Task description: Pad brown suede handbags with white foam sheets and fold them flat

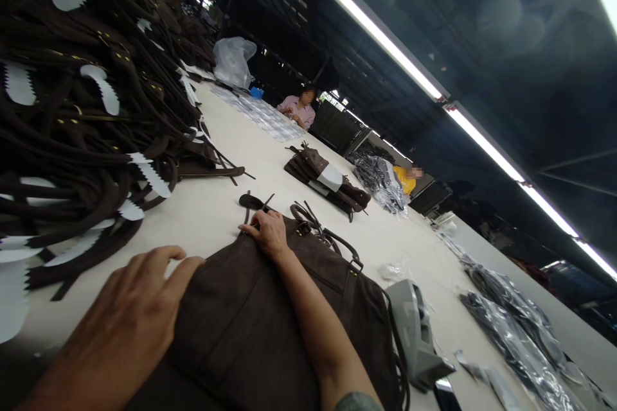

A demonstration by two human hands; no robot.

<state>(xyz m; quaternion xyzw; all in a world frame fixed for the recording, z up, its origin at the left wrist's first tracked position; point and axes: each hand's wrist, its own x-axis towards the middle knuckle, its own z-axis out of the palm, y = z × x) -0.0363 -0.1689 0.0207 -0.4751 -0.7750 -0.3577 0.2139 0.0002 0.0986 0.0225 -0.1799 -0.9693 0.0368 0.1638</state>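
A dark brown suede-like bag (250, 308) with straps, rings and brass-coloured studs lies on the white table in front of me. My right hand (270, 231) reaches across it, its fingers curled over the far edge beside a looped strap. My left hand (139, 308) is at the bag's left edge, thumb touching or very near the cloth. A gap shows between that thumb and the index finger, and nothing is visible in it. The left hand is slightly blurred. Close by on the left rises a large pile of similar brown bags (96, 135) with toothed white pieces around their straps.
A grey tape-dispenser-like device (414, 334) stands right of the bag, with a dark phone-like object (446, 392) beside it. A smaller brown stack (328, 180) lies farther on. Plastic-wrapped packs (515, 340) line the right side. People (299, 109) sit across the table (216, 122).
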